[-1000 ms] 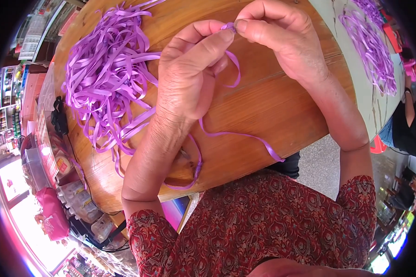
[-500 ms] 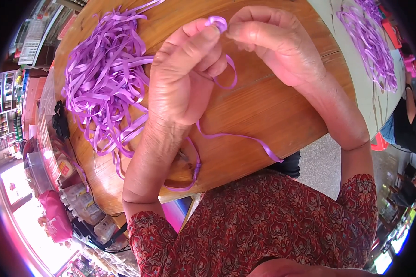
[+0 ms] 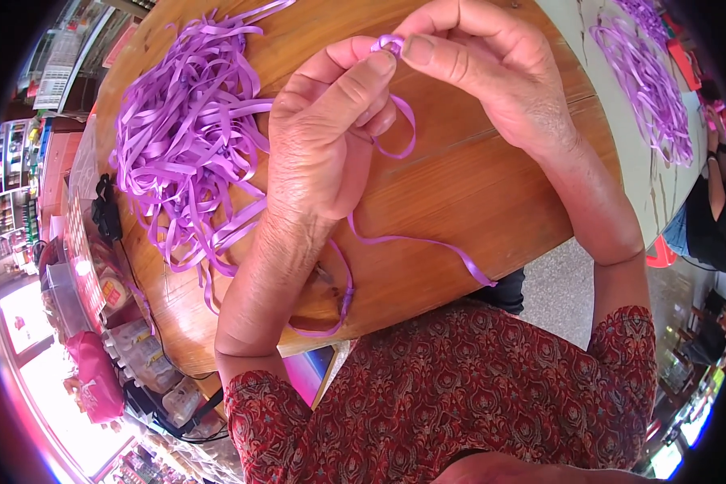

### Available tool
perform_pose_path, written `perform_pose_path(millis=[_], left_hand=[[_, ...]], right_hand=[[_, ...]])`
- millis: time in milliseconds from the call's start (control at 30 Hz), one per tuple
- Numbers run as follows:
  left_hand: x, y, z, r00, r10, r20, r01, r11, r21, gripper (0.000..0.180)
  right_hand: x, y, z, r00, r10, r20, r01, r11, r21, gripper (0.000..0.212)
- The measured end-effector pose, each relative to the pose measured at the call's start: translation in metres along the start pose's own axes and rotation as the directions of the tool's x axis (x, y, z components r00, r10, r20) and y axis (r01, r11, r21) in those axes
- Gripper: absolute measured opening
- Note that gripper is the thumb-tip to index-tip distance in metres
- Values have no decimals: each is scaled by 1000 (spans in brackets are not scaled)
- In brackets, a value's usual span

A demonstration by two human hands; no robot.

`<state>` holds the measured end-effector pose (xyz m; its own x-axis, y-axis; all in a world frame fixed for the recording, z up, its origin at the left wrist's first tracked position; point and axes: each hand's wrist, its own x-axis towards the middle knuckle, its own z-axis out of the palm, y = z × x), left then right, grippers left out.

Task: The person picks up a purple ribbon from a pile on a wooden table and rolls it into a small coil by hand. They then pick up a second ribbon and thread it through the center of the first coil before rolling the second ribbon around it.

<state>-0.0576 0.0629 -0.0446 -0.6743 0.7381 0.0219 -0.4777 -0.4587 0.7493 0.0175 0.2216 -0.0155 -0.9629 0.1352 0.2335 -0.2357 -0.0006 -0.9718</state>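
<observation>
Between my two hands, above the far part of the wooden table (image 3: 476,202), a small loop of purple ribbon (image 3: 389,42) shows. My left hand (image 3: 331,113) pinches the loop between thumb and forefinger, its other fingers curled. From that hand a length of the ribbon hangs in a curve and trails over the table to a loose end near the front edge. My right hand (image 3: 492,73) has its thumb and forefinger pressed together on the loop's right side. To the left of my left hand lies a tangled heap of purple ribbons (image 3: 189,145).
On a pale table (image 3: 605,105) at the right lies another bundle of purple ribbons (image 3: 645,89). A person's arm (image 3: 715,181) shows beyond it. Along the left edge sit a black cable (image 3: 105,210), clear plastic boxes (image 3: 141,355) and a pink bag (image 3: 97,375).
My right hand has turned and its thumb now presses against the loop, where its fingertips were just beside it. My left hand has shifted slightly right, still pinching the ribbon.
</observation>
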Motion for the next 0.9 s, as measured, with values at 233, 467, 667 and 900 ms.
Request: perform_pose_path(millis=[233, 467, 667, 900], left_hand=[[0, -2, 0, 999, -37, 31, 38, 999, -12, 13], [3, 1, -3, 971, -142, 195, 172, 974, -146, 12], [-1, 5, 2, 976, -166, 144, 174, 984, -42, 13], [-5, 7, 13, 993, -89, -78, 101, 981, 164, 13]], right_hand=[[1, 6, -6, 984, 176, 26, -178, 972, 152, 9], [1, 1, -4, 956, 288, 47, -289, 907, 306, 8], [1, 1, -6, 952, 303, 53, -301, 882, 363, 7], [3, 5, -7, 940, 328, 91, -338, 865, 370, 8]])
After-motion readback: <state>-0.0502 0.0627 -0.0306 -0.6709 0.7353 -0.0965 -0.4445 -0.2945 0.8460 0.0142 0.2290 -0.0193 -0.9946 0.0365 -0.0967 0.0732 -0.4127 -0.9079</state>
